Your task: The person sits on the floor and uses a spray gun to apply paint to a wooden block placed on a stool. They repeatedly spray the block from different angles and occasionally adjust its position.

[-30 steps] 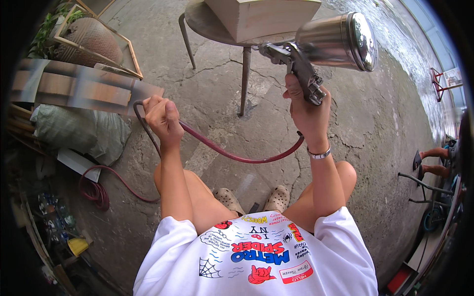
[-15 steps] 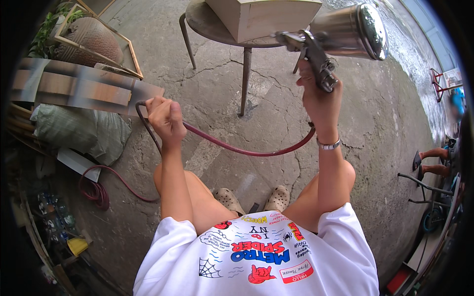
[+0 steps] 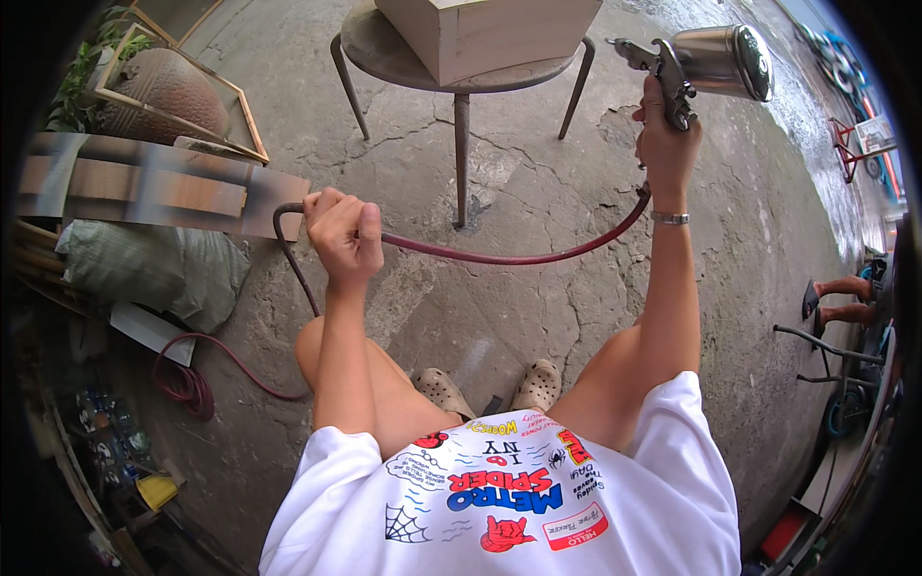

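Observation:
My right hand (image 3: 669, 144) is wrapped round the handle of a metal spray gun (image 3: 672, 84), which carries a shiny silver cup (image 3: 720, 62) on its far right side. The gun is raised to the right of a round stool (image 3: 384, 48), pointing left and apart from it. A pale box-like wooden piece (image 3: 499, 38) rests on the stool seat. From the gun's handle a dark red air hose (image 3: 499, 257) sags across to my left hand (image 3: 344, 235), whose fingers are closed around it. Past that hand the hose loops down beside my left knee.
Paint-marked boards (image 3: 154, 182) and a whitish sack (image 3: 158, 269) lie at left, with coiled hose (image 3: 184, 389) below. A large ribbed pot (image 3: 163, 96) and a wooden frame (image 3: 252, 115) stand behind. At right are another person's legs (image 3: 845, 300) and metal tubing (image 3: 836, 350). The concrete floor (image 3: 576, 211) is cracked.
My right hand has swung the spray gun right, away from the box-like piece and stool. My left hand has shifted slightly right with the hose. The stool appears slightly farther left in view.

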{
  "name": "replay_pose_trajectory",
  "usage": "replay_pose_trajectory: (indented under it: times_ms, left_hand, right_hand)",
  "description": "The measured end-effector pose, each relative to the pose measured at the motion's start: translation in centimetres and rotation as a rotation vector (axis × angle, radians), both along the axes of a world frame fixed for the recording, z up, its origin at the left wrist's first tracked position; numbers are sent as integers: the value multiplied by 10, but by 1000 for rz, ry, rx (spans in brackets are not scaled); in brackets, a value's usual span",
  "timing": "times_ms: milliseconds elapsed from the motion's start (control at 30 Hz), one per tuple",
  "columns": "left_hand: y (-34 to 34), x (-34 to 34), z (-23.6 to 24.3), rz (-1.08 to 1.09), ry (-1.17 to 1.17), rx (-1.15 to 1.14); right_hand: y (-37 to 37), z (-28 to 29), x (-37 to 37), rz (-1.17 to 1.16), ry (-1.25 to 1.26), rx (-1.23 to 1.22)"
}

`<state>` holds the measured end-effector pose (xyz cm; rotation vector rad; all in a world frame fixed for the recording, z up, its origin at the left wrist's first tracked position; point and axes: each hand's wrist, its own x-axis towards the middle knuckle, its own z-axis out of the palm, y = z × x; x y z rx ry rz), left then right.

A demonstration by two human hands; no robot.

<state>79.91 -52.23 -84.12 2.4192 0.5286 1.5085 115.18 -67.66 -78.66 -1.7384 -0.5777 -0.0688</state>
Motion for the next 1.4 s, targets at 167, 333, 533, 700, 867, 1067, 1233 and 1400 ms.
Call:
replay_pose_trajectory:
  times_ms: [167,333,533,700,867,1067,1233,1400]
  left_hand:
    - [-3,7,0,-16,6,0]
    - [1,5,0,27,-36,-17]
    - [8,-2,-3,84,-83,-76]
    - [13,-12,3,113,-55,-101]
    - [20,-17,-2,105,-95,-104]
    - [27,-26,-8,94,-124,-111]
    - [27,-26,-6,90,-138,-127]
    - [17,-19,-2,88,-113,-110]
  right_hand:
    - [-1,3,32,-149,-133,62]
    - [-6,11,16,-84,-78,120]
    - [-8,16,-55,178,-6,31]
    - [-5,17,-99,328,5,57]
    - [-4,26,-121,388,111,15]
    - [-7,33,-146,572,79,5]
    - [-3,36,-142,622,-5,66]
    - [2,30,-109,338,-70,19]
